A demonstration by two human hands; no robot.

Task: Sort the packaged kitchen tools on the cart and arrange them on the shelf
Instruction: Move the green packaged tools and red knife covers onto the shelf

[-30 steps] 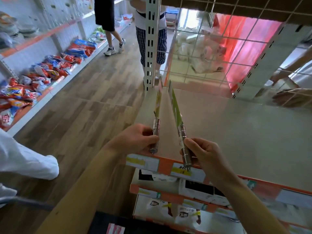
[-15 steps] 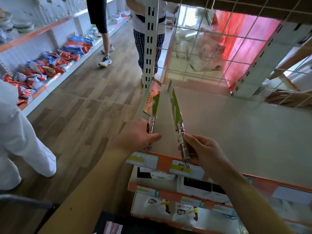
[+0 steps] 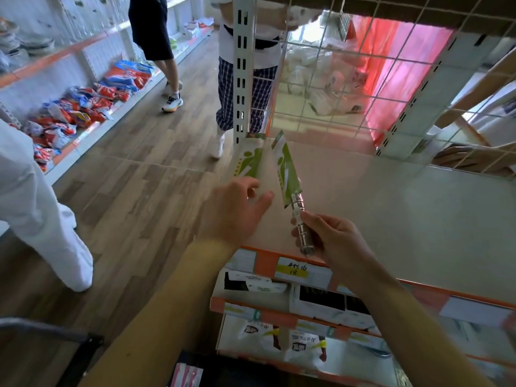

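Two packaged knives with green-and-white card sleeves and steel handles are at the left end of the pale shelf board point(image 3: 391, 219). The left knife point(image 3: 250, 160) lies nearly flat along the shelf's left edge. My left hand point(image 3: 234, 210) covers and hides its handle, fingers stretched out over it. The right knife point(image 3: 287, 174) stands on edge, its blade pointing toward the back. My right hand point(image 3: 335, 241) pinches its steel handle near the shelf's front lip.
A wire mesh panel point(image 3: 349, 79) backs the shelf, and another person's hand point(image 3: 469, 157) shows behind it. Lower shelves point(image 3: 307, 317) hold boxed goods. Two people point(image 3: 245, 79) stand in the aisle, and a white-clothed leg point(image 3: 42, 205) is at the left. The dark cart point(image 3: 195, 370) is below.
The left knife has tipped from standing on edge to nearly flat, and my left hand's fingers have straightened over its handle. My right hand has kept its hold on the other knife.
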